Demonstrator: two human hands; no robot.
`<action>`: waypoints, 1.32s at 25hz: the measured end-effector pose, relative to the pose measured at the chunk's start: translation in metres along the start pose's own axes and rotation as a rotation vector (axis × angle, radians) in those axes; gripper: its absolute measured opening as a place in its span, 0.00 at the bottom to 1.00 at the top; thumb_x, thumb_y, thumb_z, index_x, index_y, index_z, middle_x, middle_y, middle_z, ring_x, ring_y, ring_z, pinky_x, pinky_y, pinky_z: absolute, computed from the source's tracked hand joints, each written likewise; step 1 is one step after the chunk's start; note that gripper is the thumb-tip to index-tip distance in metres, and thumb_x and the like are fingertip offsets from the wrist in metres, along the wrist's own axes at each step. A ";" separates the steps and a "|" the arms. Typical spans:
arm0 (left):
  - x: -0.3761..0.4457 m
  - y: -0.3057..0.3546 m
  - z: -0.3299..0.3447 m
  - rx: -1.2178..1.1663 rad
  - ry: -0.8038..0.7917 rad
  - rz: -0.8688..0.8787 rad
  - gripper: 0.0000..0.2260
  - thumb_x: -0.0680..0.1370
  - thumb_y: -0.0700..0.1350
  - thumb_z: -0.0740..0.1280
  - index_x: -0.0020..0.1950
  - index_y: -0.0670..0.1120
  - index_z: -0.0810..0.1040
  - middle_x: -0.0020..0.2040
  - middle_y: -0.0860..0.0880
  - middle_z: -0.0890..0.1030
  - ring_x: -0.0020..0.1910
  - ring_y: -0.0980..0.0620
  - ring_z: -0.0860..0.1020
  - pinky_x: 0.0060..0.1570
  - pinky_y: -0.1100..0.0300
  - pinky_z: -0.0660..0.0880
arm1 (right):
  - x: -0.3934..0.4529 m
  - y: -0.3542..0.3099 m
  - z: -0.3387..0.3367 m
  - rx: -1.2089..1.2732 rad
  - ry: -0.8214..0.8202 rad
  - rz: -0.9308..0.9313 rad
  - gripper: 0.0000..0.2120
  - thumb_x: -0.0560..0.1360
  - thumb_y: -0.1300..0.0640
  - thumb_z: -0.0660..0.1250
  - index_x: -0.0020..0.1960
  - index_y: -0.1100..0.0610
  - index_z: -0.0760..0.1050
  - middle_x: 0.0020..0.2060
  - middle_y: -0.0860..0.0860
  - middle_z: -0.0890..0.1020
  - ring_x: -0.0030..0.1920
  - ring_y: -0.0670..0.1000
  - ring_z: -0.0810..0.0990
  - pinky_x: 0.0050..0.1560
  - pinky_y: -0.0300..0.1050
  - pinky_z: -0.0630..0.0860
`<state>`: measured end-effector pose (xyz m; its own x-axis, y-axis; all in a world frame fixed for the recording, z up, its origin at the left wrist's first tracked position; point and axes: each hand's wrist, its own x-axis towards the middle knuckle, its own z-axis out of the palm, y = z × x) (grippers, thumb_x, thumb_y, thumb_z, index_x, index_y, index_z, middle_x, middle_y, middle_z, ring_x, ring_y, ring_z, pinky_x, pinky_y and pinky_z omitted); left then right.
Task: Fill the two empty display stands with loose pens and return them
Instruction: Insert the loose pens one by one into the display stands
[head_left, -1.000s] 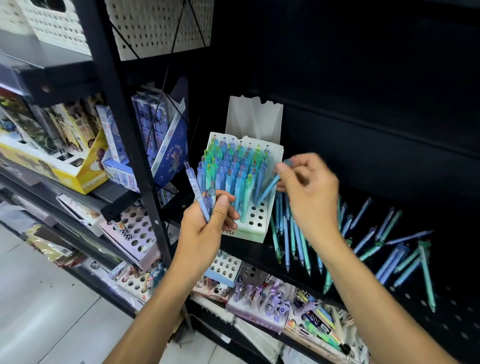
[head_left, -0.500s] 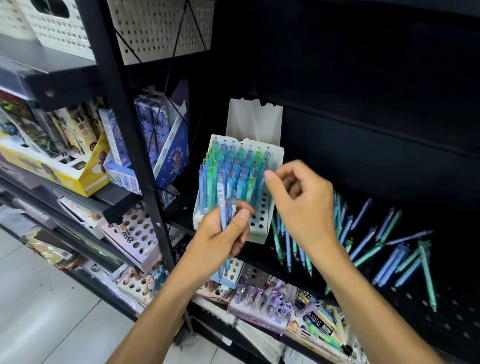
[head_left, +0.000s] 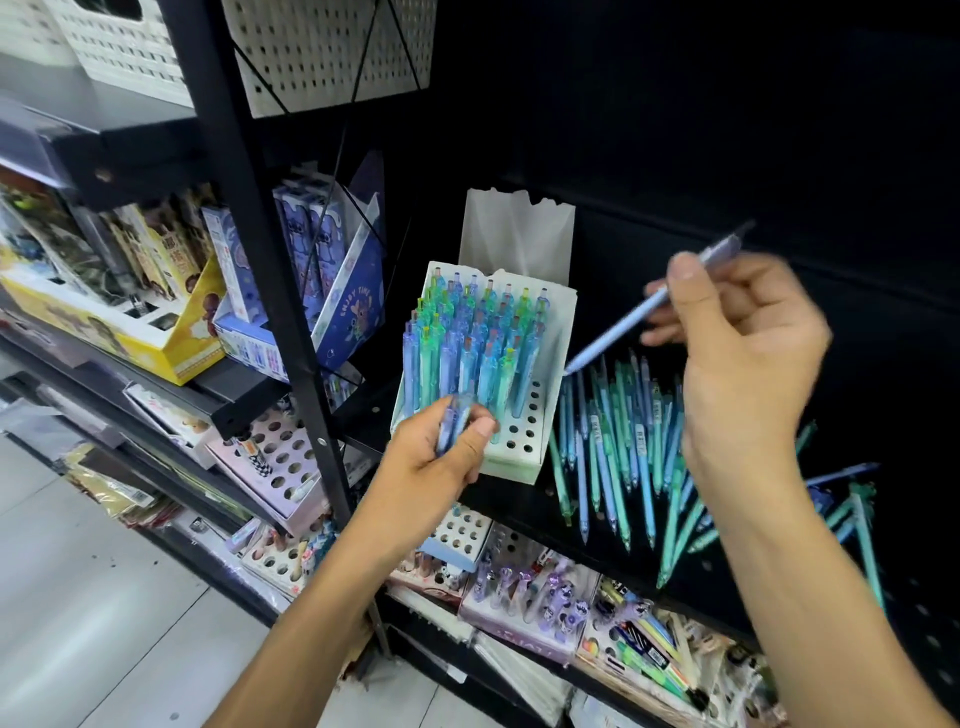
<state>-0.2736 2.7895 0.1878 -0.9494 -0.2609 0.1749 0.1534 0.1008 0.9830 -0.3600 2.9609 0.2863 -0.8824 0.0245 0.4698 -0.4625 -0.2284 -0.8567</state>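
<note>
Right hand pinches pen; left hand grips spares. Risk: tip misses stand hole, pen drops.

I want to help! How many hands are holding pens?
2. The left hand grips a few pens low in front of the white stand; the right hand pinches one blue pen above the loose pens.

1. One white display stand sits on the black shelf, most of its holes filled with blue and green pens; about nine holes show empty.
2. One blue pen is in the right hand.
3. A few pens, number unclear, are in the left hand.
4. A pile of loose pens, too many and too overlapped to count, lies on the shelf.
</note>
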 end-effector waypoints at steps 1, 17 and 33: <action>0.000 0.000 -0.003 -0.020 0.064 -0.006 0.07 0.82 0.42 0.62 0.46 0.42 0.76 0.29 0.50 0.70 0.26 0.56 0.67 0.28 0.67 0.66 | 0.002 0.004 -0.003 -0.064 0.002 -0.013 0.04 0.77 0.60 0.71 0.45 0.55 0.77 0.38 0.55 0.84 0.36 0.51 0.82 0.37 0.42 0.79; 0.005 0.004 0.004 -0.148 0.114 0.018 0.09 0.82 0.47 0.60 0.50 0.43 0.76 0.31 0.51 0.73 0.28 0.55 0.68 0.29 0.66 0.67 | -0.021 0.067 0.018 -0.712 -0.398 0.057 0.09 0.73 0.51 0.75 0.42 0.55 0.78 0.33 0.44 0.81 0.34 0.41 0.79 0.38 0.37 0.78; 0.004 0.017 0.001 -0.054 -0.114 0.079 0.09 0.82 0.43 0.61 0.56 0.45 0.80 0.46 0.50 0.83 0.45 0.51 0.81 0.43 0.62 0.76 | -0.026 0.029 -0.001 -0.153 -0.359 0.042 0.04 0.77 0.63 0.69 0.50 0.56 0.79 0.42 0.53 0.85 0.39 0.51 0.83 0.36 0.42 0.77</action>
<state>-0.2752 2.7911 0.2056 -0.9582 -0.1432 0.2478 0.2409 0.0643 0.9684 -0.3500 2.9545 0.2492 -0.8268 -0.3304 0.4553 -0.4582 -0.0740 -0.8858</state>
